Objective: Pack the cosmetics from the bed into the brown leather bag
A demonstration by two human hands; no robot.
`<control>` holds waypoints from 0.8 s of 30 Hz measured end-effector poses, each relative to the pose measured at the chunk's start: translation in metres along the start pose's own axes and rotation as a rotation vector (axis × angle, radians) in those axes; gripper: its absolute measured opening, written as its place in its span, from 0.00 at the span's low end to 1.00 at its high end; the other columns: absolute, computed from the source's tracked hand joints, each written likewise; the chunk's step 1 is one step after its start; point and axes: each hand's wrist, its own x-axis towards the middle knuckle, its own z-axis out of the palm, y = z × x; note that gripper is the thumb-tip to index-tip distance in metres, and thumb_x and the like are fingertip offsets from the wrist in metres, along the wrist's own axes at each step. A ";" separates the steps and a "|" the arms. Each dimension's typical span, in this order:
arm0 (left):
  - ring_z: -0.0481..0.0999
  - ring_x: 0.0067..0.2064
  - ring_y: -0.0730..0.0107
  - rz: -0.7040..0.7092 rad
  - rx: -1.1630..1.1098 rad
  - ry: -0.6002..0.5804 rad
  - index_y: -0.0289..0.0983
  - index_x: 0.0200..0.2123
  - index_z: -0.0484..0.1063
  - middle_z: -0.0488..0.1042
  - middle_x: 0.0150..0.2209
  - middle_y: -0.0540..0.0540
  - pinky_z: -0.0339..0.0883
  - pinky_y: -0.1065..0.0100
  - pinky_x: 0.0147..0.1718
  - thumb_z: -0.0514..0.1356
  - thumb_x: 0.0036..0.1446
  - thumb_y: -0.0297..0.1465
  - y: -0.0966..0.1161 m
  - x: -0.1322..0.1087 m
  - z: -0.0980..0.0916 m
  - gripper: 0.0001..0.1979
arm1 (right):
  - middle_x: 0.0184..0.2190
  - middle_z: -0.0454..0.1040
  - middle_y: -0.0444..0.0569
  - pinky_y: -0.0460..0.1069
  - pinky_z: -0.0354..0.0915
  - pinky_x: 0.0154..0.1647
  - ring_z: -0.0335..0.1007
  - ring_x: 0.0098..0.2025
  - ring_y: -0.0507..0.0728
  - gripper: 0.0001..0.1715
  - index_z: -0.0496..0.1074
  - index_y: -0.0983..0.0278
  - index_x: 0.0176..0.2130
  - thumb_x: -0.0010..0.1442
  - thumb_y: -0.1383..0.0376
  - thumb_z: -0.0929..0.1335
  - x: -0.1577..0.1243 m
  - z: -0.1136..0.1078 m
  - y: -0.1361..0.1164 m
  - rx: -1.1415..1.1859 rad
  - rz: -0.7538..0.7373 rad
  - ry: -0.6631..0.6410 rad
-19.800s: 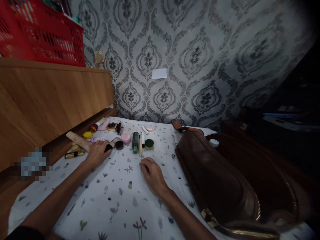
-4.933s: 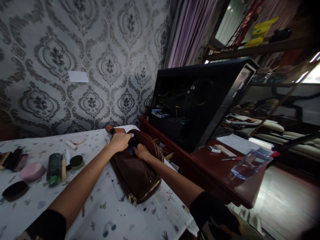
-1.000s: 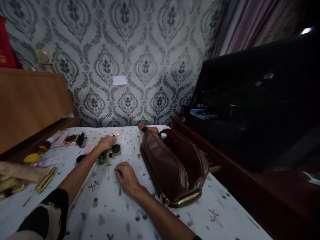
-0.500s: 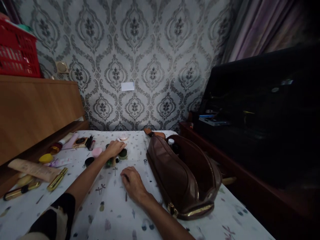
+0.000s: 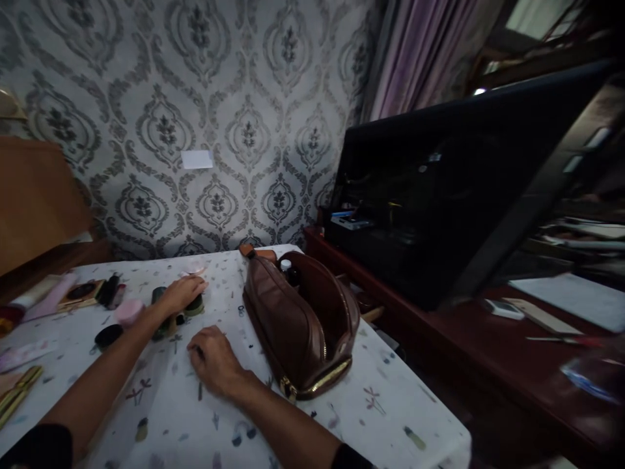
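Observation:
Among small jars on the cloth-covered table, my left hand reaches palm down with its fingers stretched out. It partly covers a dark green jar; whether it touches the jar I cannot tell. Just beyond the fingertips is a pale pink round item. A pink jar and a black-lidded jar stand left of that forearm. Nearer to me, my right hand rests on the cloth with fingers curled in, nothing visible in them. To its right stands a brown toiletry bag, unzipped, with a white-capped bottle inside.
A makeup compact, tubes and a gold stick lie at the left. A wooden cabinet stands beyond them. On the right, a large black screen stands on a dark red desk with papers.
The view has swung right, showing more of the desk and less of the cabinet. My left hand now covers more of the green jar. My right hand stays curled on the cloth.

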 end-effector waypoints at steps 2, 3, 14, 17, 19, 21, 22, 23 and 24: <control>0.72 0.56 0.57 0.020 -0.037 0.001 0.40 0.44 0.74 0.77 0.51 0.44 0.63 0.61 0.57 0.45 0.63 0.42 -0.004 0.001 0.002 0.21 | 0.39 0.80 0.53 0.49 0.64 0.52 0.72 0.46 0.59 0.12 0.79 0.67 0.40 0.58 0.72 0.66 0.001 0.001 0.001 -0.013 -0.008 -0.011; 0.72 0.56 0.57 0.030 -0.057 0.004 0.40 0.44 0.74 0.76 0.52 0.44 0.63 0.61 0.57 0.45 0.63 0.43 -0.006 0.001 0.003 0.22 | 0.39 0.80 0.53 0.48 0.64 0.52 0.72 0.46 0.59 0.12 0.79 0.67 0.40 0.59 0.72 0.66 0.001 0.001 0.001 -0.021 -0.015 -0.016; 0.75 0.53 0.54 0.051 -0.243 0.054 0.39 0.49 0.73 0.77 0.53 0.44 0.66 0.62 0.54 0.45 0.57 0.53 -0.014 0.005 0.010 0.31 | 0.39 0.80 0.53 0.49 0.64 0.53 0.72 0.46 0.59 0.11 0.79 0.68 0.40 0.59 0.73 0.67 0.002 0.003 0.003 -0.053 -0.042 -0.018; 0.75 0.53 0.56 0.031 -0.271 0.097 0.38 0.48 0.74 0.78 0.51 0.45 0.67 0.63 0.54 0.44 0.60 0.52 -0.017 0.009 0.006 0.30 | 0.38 0.79 0.52 0.49 0.64 0.53 0.71 0.46 0.58 0.11 0.78 0.66 0.39 0.58 0.73 0.67 0.002 0.006 0.006 -0.011 -0.033 -0.009; 0.74 0.53 0.58 -0.022 -0.264 0.142 0.38 0.48 0.73 0.78 0.50 0.45 0.66 0.63 0.54 0.43 0.63 0.49 -0.024 0.013 0.002 0.28 | 0.39 0.79 0.52 0.49 0.64 0.53 0.71 0.47 0.58 0.12 0.78 0.65 0.39 0.57 0.74 0.67 0.002 0.006 0.006 0.017 -0.011 0.001; 0.74 0.53 0.60 -0.107 -0.234 0.186 0.37 0.49 0.73 0.77 0.50 0.45 0.66 0.62 0.54 0.44 0.67 0.44 -0.035 0.021 -0.002 0.24 | 0.39 0.78 0.52 0.49 0.64 0.52 0.70 0.47 0.58 0.12 0.78 0.65 0.38 0.56 0.74 0.67 0.001 0.007 0.006 0.038 0.007 0.016; 0.74 0.52 0.61 -0.155 -0.214 0.203 0.36 0.50 0.72 0.76 0.50 0.44 0.67 0.61 0.54 0.45 0.68 0.41 -0.041 0.025 -0.004 0.21 | 0.39 0.78 0.52 0.49 0.64 0.52 0.70 0.47 0.58 0.11 0.78 0.65 0.38 0.56 0.74 0.67 0.001 0.006 0.006 0.049 0.011 0.022; 0.74 0.52 0.61 -0.205 -0.191 0.214 0.35 0.51 0.71 0.75 0.51 0.43 0.68 0.59 0.53 0.49 0.69 0.39 -0.048 0.030 -0.005 0.18 | 0.38 0.78 0.52 0.49 0.64 0.52 0.70 0.47 0.58 0.11 0.77 0.65 0.37 0.57 0.75 0.66 0.000 0.006 0.006 0.060 0.012 0.030; 0.74 0.51 0.60 -0.250 -0.168 0.217 0.35 0.52 0.71 0.74 0.51 0.42 0.69 0.56 0.52 0.53 0.68 0.38 -0.054 0.035 -0.005 0.16 | 0.38 0.78 0.52 0.49 0.64 0.51 0.70 0.46 0.58 0.11 0.77 0.65 0.37 0.57 0.75 0.66 0.000 0.006 0.006 0.071 0.010 0.034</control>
